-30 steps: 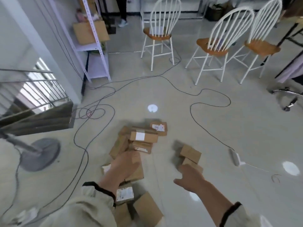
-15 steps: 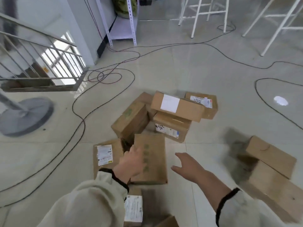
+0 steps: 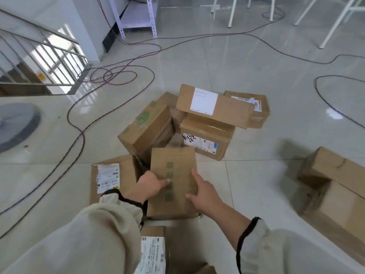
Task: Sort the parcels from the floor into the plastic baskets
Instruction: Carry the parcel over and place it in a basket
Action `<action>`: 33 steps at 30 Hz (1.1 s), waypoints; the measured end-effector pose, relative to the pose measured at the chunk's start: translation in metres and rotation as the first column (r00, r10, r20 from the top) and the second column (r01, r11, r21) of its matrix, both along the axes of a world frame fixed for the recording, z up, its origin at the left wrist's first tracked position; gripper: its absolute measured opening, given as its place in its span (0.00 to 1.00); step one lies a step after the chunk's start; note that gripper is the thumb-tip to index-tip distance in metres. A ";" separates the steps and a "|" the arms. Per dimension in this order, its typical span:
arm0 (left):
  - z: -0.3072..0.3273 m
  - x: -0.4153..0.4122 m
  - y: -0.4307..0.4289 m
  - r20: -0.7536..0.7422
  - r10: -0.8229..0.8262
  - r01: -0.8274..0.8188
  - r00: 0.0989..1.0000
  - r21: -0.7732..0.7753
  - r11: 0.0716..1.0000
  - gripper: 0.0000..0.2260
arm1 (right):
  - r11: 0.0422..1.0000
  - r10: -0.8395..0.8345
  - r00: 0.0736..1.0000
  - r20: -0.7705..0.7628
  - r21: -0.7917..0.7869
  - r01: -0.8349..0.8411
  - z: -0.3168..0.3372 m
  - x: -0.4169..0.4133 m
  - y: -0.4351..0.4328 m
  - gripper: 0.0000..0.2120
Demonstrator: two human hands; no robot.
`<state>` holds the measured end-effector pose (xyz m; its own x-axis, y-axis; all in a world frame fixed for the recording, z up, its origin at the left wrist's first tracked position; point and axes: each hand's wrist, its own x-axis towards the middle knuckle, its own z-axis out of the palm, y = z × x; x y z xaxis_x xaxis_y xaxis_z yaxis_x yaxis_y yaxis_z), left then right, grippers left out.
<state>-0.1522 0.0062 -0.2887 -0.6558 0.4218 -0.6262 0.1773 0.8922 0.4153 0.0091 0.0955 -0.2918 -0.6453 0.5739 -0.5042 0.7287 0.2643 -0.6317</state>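
Note:
Several brown cardboard parcels lie heaped on the tiled floor. A flat parcel with green print (image 3: pixel 173 171) lies nearest me. My left hand (image 3: pixel 150 183) grips its left edge with the thumb on top. My right hand (image 3: pixel 203 191) holds its right edge, thumb on the top face. Behind it lie a green-marked box (image 3: pixel 147 128), a box with a white label (image 3: pixel 211 106) stacked on another box (image 3: pixel 207 137), and a parcel with a shipping label (image 3: pixel 110 175) to the left. No plastic basket is in view.
Two more boxes (image 3: pixel 335 182) lie at the right. Another labelled parcel (image 3: pixel 153 252) sits by my sleeves. Cables (image 3: pixel 110 78) loop across the floor. A fan base (image 3: pixel 17 125) stands left, a stair railing (image 3: pixel 39 62) behind it, a white shelf (image 3: pixel 138 18) and chair legs (image 3: pixel 331 26) at the back.
I have leaned closer to the pile. My right hand moved left and took the flat parcel's right edge; my left hand stays on its left edge.

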 end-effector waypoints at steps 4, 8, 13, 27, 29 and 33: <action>-0.003 -0.003 -0.005 0.063 0.062 -0.064 0.996 0.027 0.998 0.36 | 0.999 -0.029 0.998 -0.055 -0.047 0.027 -0.004 0.001 0.005 0.40; 0.008 0.003 -0.002 0.114 0.220 -0.234 0.969 0.127 0.964 0.28 | 0.985 -0.103 0.985 -0.141 -0.155 0.080 -0.001 0.011 0.014 0.42; 0.027 0.008 0.012 0.281 0.310 -0.394 0.908 0.331 0.857 0.12 | 0.735 -0.404 0.913 -0.049 -0.612 0.293 0.005 0.053 0.052 0.38; 0.031 0.066 0.045 0.371 -0.045 -0.020 0.927 0.168 0.986 0.20 | 0.662 -0.403 0.915 -0.019 -0.696 0.277 0.005 0.085 0.073 0.26; 0.033 0.070 0.047 0.346 -0.049 -0.015 0.937 0.180 0.984 0.16 | 0.660 -0.430 0.902 -0.042 -0.697 0.282 0.007 0.088 0.076 0.23; 0.043 0.067 0.044 0.397 0.018 -0.136 0.918 0.272 0.953 0.14 | 0.639 -0.462 0.886 -0.036 -0.707 0.304 0.011 0.098 0.082 0.19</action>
<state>-0.0856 0.0506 -0.2455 -0.4256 0.5802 -0.6944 -0.1134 0.7271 0.6771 0.1072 0.1775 -0.2808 -0.5735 0.3548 -0.7384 0.5048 -0.5568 -0.6596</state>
